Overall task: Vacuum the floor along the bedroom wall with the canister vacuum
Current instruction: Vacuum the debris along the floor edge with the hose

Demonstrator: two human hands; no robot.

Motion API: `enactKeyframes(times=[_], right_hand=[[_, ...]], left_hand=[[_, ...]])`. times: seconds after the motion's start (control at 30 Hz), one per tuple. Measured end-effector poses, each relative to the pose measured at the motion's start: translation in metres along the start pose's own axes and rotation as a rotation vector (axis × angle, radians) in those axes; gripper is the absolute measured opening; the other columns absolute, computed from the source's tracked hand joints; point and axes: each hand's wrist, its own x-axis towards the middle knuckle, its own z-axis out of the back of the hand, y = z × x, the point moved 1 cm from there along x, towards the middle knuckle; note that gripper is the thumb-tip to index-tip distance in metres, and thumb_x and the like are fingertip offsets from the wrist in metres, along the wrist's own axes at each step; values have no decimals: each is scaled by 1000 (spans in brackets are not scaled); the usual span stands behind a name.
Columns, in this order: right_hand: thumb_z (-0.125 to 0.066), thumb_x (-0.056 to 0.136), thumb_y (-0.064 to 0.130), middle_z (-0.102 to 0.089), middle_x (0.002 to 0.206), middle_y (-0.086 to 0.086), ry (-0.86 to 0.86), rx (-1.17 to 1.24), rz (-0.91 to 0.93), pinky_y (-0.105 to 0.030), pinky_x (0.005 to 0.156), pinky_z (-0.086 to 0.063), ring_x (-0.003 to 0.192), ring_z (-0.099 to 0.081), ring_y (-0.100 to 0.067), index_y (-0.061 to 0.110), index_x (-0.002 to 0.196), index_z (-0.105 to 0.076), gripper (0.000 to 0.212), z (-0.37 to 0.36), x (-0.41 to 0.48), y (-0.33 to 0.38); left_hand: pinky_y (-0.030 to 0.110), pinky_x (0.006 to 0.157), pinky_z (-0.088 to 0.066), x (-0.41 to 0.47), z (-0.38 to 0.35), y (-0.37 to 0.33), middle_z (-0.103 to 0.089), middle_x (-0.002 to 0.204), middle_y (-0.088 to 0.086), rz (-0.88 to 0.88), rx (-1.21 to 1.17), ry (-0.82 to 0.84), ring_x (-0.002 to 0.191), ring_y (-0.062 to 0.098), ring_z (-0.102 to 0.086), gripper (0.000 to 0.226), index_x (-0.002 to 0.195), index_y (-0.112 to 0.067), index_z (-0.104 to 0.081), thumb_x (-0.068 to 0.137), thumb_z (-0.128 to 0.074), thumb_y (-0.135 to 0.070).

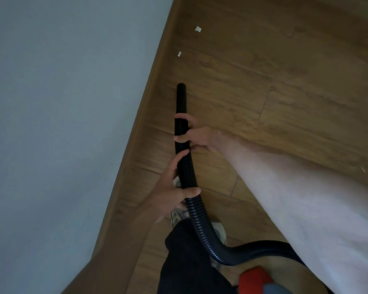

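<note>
From my feed, both hands are on the black ribbed hose. The right grip is clamped round it nearer the free end, fingers curled over the top. The left grip is clamped just behind it, thumb across the hose and fingers wrapped up its far side. The two hands are near each other but not touching.

The hose tip points away from me, close to the floor's left edge, where brown skirting runs under the grey wall. I cannot tell whether the tip touches the boards. Behind the hands the hose bends down and sweeps right, passing under the white sleeve toward the red canister at the bottom edge of my view.

Two white paper scraps lie on the floor beyond the tip, near the skirting: a small scrap closer to it and a larger scrap farther on. A third fleck sits far off at the right edge.

Below the hands I see dark trousers and a light shoe.
</note>
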Motion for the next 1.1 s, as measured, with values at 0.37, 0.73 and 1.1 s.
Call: enactKeyframes(times=[0.37, 0.73, 1.1], right_hand=[[-72, 87, 6, -52, 108, 10, -7, -71, -16, -31, 81, -57, 96, -55, -7, 40, 144, -42, 73, 13, 3, 28], [-70, 89, 9, -52, 126, -1, -26, -155, -26, -33, 84, -56, 104, -60, -18, 40, 143, -43, 68, 32, 17, 73], [-72, 89, 14, -54, 117, 2, 0, -230, -33, -38, 89, -58, 104, -62, -17, 37, 142, -44, 64, 59, 38, 121]], left_hand=[[51, 73, -61, 8, 4, -22, -47, 140, -3, 35, -57, 51, 116, 20, -60, 95, 130, -65, -42, 76, -79, 4], [60, 78, -57, 37, -2, -56, -46, 142, -2, -15, -175, 59, 122, 27, -56, 96, 129, -63, -44, 75, -77, 8], [63, 81, -55, 64, -9, -103, -52, 136, 1, -35, -256, 11, 118, 30, -59, 96, 130, -59, -45, 75, -75, 13]])
